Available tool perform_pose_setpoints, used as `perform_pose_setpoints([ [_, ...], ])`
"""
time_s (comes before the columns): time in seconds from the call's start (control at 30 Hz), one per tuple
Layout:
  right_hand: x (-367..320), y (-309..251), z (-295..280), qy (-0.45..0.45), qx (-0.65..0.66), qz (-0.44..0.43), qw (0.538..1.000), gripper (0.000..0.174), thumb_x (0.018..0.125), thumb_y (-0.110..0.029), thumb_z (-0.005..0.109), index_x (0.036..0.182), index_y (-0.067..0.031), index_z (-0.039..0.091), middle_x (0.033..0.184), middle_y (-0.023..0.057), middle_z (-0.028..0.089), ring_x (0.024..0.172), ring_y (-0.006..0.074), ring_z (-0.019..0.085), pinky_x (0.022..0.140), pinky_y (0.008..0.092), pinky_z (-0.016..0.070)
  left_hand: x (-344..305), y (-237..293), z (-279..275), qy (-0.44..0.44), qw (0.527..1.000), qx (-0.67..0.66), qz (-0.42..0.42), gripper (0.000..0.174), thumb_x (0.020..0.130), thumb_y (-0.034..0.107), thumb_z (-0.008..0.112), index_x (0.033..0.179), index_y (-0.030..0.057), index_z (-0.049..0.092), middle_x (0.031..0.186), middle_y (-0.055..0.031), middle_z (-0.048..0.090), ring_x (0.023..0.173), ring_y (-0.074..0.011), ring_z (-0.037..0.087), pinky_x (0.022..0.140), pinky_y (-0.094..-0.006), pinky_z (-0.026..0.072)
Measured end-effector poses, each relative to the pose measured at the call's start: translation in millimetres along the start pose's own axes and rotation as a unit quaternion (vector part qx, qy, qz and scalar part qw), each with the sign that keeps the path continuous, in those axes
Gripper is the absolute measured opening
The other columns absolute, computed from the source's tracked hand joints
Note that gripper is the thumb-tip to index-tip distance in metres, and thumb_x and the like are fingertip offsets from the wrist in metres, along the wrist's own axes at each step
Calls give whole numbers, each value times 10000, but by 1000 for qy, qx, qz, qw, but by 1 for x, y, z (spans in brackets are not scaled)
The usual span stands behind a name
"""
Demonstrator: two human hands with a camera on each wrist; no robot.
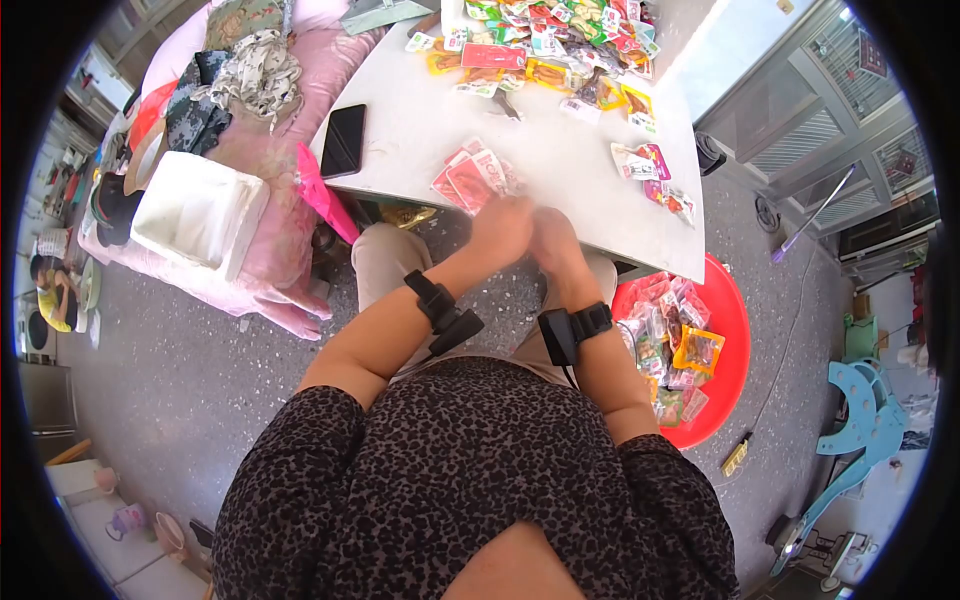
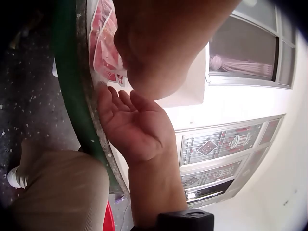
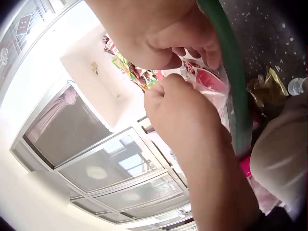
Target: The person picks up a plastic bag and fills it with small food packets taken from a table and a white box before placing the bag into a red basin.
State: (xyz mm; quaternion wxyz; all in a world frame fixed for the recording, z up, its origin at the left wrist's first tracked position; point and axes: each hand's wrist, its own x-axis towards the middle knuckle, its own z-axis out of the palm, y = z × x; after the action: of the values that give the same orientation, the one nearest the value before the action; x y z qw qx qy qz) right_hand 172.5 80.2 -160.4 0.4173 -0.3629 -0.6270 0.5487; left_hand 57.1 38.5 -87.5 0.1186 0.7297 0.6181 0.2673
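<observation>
Several flat red-and-clear snack packets [image 1: 475, 178] lie fanned near the table's front edge. My left hand [image 1: 502, 230] grips them at their near right corner, its fingers curled into a fist-like shape in the right wrist view. Clear plastic film [image 3: 217, 98] shows beside that hand. Just to the right, my right hand [image 1: 556, 242] is held close against the left one. In the left wrist view the right hand [image 2: 132, 122] shows its palm, with relaxed, slightly bent fingers at the table edge near the red packets [image 2: 107, 53].
A heap of colourful snack packets [image 1: 560, 30] covers the table's far side. Loose packets [image 1: 655, 180] lie at the right, and a black phone [image 1: 344, 140] at the left. Below the table stands a red basin [image 1: 735, 340] of packets. A white foam box [image 1: 195, 215] sits on the pink bed.
</observation>
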Motion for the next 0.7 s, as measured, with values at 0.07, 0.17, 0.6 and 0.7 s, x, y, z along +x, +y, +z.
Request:
perform_pose_setpoints([
  [0.07,4,-1,7,17,107,19,994,179,739,-77,425,871,31,482,834,109,514,762,212,511,631,325,433,0,-1,2,11,1000,-14,-2,172,719,132,384,762,21,509,801,-170,544,771,-325,523,651,-425,414],
  [0.17,2,-63,23,64,459,194,865,199,750,-58,411,908,47,472,914,122,504,822,219,509,692,326,436,2,-3,2,41,998,-39,-2,174,724,143,388,795,36,505,832,-170,538,771,-326,520,659,-423,413],
  [0.6,-4,-2,-21,117,236,65,963,200,745,-44,440,945,-24,434,870,86,513,725,165,513,576,275,427,-44,-20,-12,128,973,59,182,333,595,187,579,911,103,517,989,-99,461,943,-259,426,807,-428,289],
  [0.7,-6,-47,-20,182,243,148,941,220,749,-56,441,967,-35,425,876,78,509,727,155,512,560,255,415,-45,-32,-4,164,959,102,206,296,587,166,577,869,91,525,992,-95,459,968,-257,413,839,-439,264],
])
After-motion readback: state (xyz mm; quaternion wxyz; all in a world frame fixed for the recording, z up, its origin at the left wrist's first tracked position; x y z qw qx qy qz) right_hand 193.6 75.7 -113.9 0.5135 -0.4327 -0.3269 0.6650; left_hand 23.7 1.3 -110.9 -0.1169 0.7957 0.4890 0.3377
